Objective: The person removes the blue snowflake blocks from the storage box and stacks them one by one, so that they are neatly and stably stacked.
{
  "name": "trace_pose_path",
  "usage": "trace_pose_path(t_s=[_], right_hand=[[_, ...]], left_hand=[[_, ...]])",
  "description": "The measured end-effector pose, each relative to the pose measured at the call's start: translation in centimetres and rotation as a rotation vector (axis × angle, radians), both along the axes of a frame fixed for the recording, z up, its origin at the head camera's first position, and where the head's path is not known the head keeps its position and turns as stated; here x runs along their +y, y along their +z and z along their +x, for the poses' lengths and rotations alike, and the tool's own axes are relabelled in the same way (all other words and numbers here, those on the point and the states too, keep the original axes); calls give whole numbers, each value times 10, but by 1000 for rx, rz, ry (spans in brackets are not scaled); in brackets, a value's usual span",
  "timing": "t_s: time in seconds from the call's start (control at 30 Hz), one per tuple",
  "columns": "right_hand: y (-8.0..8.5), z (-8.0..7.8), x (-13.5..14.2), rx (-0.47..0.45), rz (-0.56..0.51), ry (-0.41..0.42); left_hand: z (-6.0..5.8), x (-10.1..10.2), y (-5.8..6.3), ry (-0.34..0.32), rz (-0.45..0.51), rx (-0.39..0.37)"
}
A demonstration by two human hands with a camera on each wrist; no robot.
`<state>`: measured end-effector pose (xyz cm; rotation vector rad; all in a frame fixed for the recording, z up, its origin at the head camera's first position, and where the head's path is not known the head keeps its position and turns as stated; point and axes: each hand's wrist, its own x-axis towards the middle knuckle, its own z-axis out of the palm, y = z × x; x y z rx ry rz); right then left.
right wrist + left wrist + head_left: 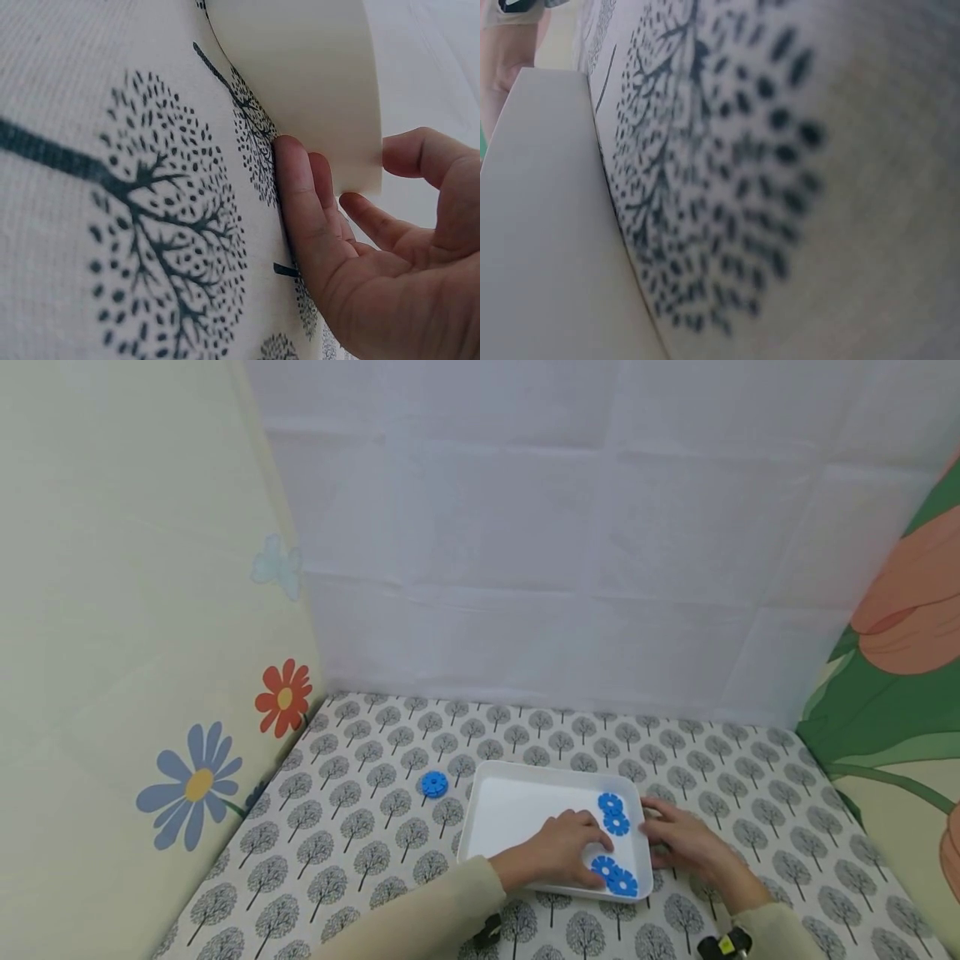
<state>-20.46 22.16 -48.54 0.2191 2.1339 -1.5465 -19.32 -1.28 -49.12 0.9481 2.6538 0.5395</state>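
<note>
A shallow white tray lies on the cloth, with blue notched plastic discs at its right end. Two of them overlap in the upper right corner; another overlapping pair lies in the lower right corner. Over the tray, my left hand reaches in, thumb and fingers spread apart, the thumb close beside the lower pair. Nothing shows in its grasp; the left wrist view catches only the tray's outer wall. My right hand rests its extended fingers against the tray's right outer wall.
A blue notched disc lies on the tree-patterned tablecloth, left of the tray. A white sheet hangs behind the table, and flower-printed panels stand at the sides.
</note>
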Motion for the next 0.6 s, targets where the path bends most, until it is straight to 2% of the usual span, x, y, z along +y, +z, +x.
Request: trace_pose_path(t_s=[0.33, 0.6], right_hand=[[-1, -1, 0, 2, -7, 3], [-1, -1, 0, -8, -19, -7]], left_hand=[[1, 1, -2, 15, -2, 12], [4, 1, 4, 8, -3, 18]])
